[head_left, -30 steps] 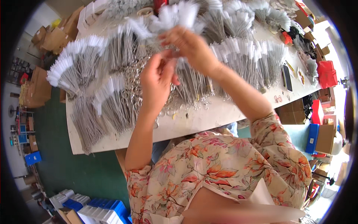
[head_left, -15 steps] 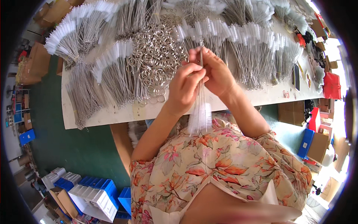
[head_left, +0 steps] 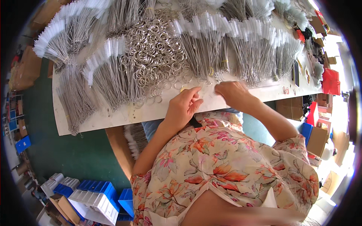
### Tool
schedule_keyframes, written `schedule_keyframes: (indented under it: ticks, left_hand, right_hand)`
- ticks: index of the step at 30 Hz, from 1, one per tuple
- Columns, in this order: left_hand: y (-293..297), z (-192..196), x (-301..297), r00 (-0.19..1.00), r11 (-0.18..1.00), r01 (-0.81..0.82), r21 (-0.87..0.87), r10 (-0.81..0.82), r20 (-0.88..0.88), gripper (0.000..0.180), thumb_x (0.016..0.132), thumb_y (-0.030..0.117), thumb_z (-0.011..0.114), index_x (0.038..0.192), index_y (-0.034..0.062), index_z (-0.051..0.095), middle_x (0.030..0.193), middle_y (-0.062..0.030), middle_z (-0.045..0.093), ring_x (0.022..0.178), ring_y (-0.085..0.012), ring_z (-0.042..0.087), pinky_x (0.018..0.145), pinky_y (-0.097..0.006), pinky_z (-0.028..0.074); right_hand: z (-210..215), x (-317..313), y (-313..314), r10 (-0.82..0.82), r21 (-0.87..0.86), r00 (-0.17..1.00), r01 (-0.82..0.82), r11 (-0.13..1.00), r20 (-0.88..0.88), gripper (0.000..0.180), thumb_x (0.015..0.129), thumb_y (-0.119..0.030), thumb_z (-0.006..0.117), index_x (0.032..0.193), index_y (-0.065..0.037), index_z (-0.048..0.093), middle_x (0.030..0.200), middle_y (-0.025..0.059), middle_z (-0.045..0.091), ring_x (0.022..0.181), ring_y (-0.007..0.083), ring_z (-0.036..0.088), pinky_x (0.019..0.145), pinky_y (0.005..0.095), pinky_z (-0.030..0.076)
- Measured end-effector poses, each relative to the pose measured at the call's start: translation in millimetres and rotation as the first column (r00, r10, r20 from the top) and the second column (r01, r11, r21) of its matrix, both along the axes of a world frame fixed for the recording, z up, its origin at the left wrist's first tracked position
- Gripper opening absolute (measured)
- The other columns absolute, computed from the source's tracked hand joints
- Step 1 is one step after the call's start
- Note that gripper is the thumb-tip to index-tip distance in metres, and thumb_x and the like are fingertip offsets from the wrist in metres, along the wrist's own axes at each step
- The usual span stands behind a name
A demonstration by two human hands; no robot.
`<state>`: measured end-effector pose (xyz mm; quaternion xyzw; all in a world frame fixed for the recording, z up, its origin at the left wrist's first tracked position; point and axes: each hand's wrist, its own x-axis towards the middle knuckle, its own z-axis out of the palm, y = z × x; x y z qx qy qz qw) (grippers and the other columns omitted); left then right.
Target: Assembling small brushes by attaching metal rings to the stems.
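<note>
My left hand (head_left: pixel 183 107) is over the table's front edge, its fingers loosely bent and the thumb apart from them; I see nothing between them. To its right, my right hand (head_left: pixel 236 94) is lowered to the tabletop, knuckles up and fingertips together. What those fingers hold, if anything, is hidden. A pale blurred streak runs along the table just right of that hand; I cannot make out what it is. Wire-handled brushes (head_left: pixel 207 49) with white bristles lie beyond both hands, their looped ends toward me. A heap of metal rings (head_left: pixel 156 51) spreads to their left.
More brush bundles (head_left: pixel 75 98) cover the left of the white table (head_left: pixel 120 116), others its right (head_left: pixel 252 56). A dark flat object (head_left: pixel 296 73) and a red bag (head_left: pixel 331 81) are at the right. Blue and white bins (head_left: pixel 94 203) stand on the floor at lower left.
The small brush bundle that both hands held upright is gone from between them. My hands have come down and apart, the right one moving right and onto the table. The view has shifted slightly.
</note>
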<state>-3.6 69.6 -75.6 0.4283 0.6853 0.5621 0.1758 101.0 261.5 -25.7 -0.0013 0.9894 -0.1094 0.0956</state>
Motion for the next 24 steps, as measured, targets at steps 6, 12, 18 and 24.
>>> schedule_keyframes:
  ticks: [6,12,18,24]
  left_hand:
    - [-2,28,-7,0.956,0.968,0.119,0.222,-0.051,-0.289,0.025,0.076,0.008,0.068,0.098,0.0022,0.058,0.081,-0.0094,0.060,0.068,-0.0215,0.060,0.057,-0.029,0.048]
    - [9,69,-14,0.904,0.969,0.200,0.145,-0.126,-0.408,0.020,0.073,0.014,0.071,0.085,0.0019,0.059,0.079,-0.0088,0.059,0.066,-0.0220,0.059,0.054,-0.030,0.047]
    - [32,66,-27,0.908,0.977,0.184,0.110,-0.127,-0.400,0.022,0.072,0.012,0.072,0.086,0.0030,0.059,0.077,-0.0068,0.060,0.063,-0.0199,0.059,0.052,-0.030,0.047]
    - [63,34,-87,0.772,0.912,-0.312,-0.268,0.078,-0.631,0.019,0.075,0.022,0.069,0.081,0.0062,0.061,0.069,-0.0060,0.061,0.058,-0.0205,0.059,0.053,-0.031,0.046]
  right_hand:
    - [40,-17,-18,-0.004,-0.780,0.826,0.534,0.327,0.564,0.017,0.090,-0.018,0.053,0.085,-0.004,0.060,0.071,-0.0019,0.060,0.057,0.0053,0.049,0.050,0.0213,0.038]
    - [53,-10,-8,0.088,-0.857,0.855,0.500,0.121,0.511,0.023,0.092,-0.023,0.052,0.087,-0.003,0.061,0.069,-0.0021,0.059,0.057,0.0027,0.045,0.050,0.0195,0.037]
    - [56,3,9,-0.150,-0.780,0.967,0.256,0.571,0.207,0.018,0.086,-0.020,0.058,0.086,-0.003,0.061,0.072,0.0030,0.062,0.059,0.0103,0.054,0.052,0.0260,0.041]
    - [-5,25,-1,-0.054,0.045,0.994,0.059,0.997,-0.091,0.001,0.073,-0.007,0.056,0.073,-0.008,0.056,0.074,0.0049,0.056,0.072,0.0238,0.060,0.057,0.0384,0.045]
